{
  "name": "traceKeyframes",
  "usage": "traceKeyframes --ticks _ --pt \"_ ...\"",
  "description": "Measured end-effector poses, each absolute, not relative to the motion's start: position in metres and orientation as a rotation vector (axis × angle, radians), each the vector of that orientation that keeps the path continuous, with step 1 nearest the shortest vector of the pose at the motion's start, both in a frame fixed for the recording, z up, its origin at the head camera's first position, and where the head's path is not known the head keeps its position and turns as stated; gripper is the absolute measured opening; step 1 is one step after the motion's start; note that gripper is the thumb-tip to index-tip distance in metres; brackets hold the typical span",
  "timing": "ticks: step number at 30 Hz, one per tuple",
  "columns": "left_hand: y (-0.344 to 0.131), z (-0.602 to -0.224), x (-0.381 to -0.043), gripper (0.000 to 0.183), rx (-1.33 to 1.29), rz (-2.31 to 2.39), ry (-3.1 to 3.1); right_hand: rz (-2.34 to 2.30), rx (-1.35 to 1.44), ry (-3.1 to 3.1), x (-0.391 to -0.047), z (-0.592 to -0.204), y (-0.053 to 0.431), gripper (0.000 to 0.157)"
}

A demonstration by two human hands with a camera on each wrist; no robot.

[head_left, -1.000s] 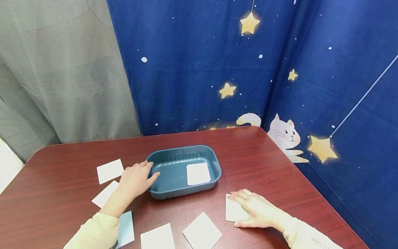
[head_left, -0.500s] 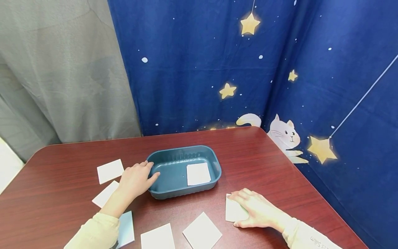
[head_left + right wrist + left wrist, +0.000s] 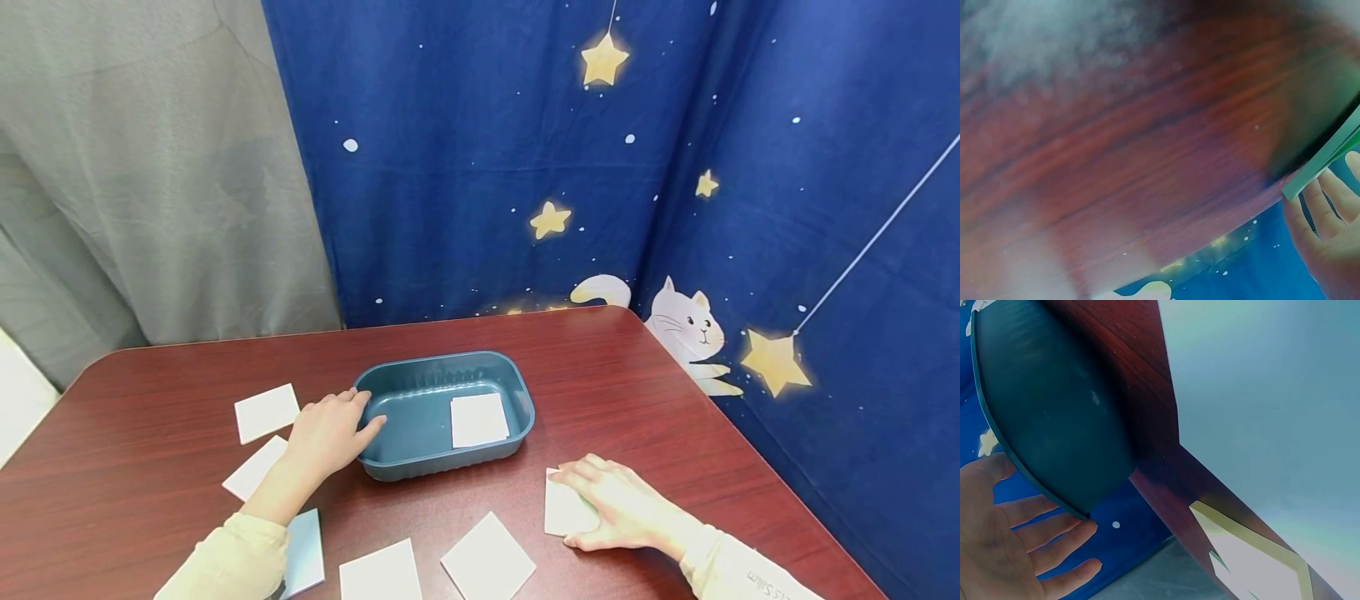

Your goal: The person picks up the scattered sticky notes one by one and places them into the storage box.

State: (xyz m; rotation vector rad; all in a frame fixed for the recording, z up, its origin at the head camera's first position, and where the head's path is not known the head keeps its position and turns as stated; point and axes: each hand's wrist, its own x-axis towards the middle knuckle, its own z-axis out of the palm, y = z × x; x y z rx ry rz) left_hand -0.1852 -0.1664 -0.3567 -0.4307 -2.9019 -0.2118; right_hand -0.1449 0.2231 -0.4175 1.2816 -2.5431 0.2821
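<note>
My left hand (image 3: pixel 327 432) rests over the left rim of a dark teal plastic basin (image 3: pixel 408 462), its fingers fairly straight. In the left wrist view, the fingers (image 3: pixel 1060 534) cross the basin's edge (image 3: pixel 1054 412). A white square tile (image 3: pixel 480 419) lies at the right end inside the basin, apparently with another beneath it. My right hand (image 3: pixel 611 504) grips a white square tile (image 3: pixel 562 508) on the table, thumb at its near edge and fingers at its far edge. That tile's side (image 3: pixel 1319 165) shows a green layer in the right wrist view.
The dark red wooden table (image 3: pixel 600 375) carries more square tiles. Two white ones (image 3: pixel 266 413) lie left of the basin, a light blue one (image 3: pixel 306 550) by the left sleeve. Two white tiles (image 3: pixel 489 558) lie near the front. A blue star-patterned curtain (image 3: pixel 480 167) hangs behind.
</note>
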Motion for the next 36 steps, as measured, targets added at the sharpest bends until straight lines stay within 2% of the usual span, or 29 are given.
traceKeyframes --ticks 36 --pt "-0.166 -0.357 -0.186 0.048 -0.433 -0.219 -2.904 0.276 1.306 -2.473 -0.149 -0.404 0.226 0.067"
